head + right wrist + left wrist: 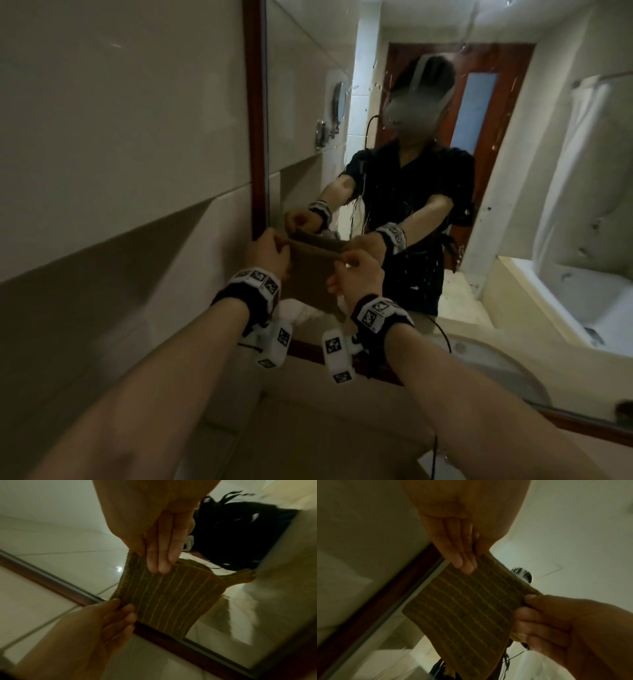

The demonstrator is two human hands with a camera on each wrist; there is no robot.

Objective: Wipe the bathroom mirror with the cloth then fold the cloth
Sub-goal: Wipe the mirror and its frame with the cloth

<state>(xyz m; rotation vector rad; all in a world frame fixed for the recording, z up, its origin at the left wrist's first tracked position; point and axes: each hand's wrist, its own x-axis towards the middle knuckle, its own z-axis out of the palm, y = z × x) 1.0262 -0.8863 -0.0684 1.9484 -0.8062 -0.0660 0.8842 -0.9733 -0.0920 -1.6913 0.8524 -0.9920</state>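
Observation:
A brown ribbed cloth [311,274] hangs in the air in front of the mirror [394,85], close to its lower left corner. My left hand [270,251] pinches the cloth's upper left corner between thumb and fingers. My right hand [358,270] pinches the upper right corner. In the left wrist view the cloth [467,612] stretches from my left hand [465,558] to my right hand [553,626]. In the right wrist view the cloth [168,599] looks doubled along its top edge, under my right hand [159,558], while my left hand [106,620] grips its side. Drops and streaks mark the glass.
The mirror has a dark wooden frame [255,137] set in a beige tiled wall [120,137]. A pale round basin [496,370] lies below at the right. A black cable [435,442] hangs by my right forearm. The glass reflects a person, a door and a bathtub.

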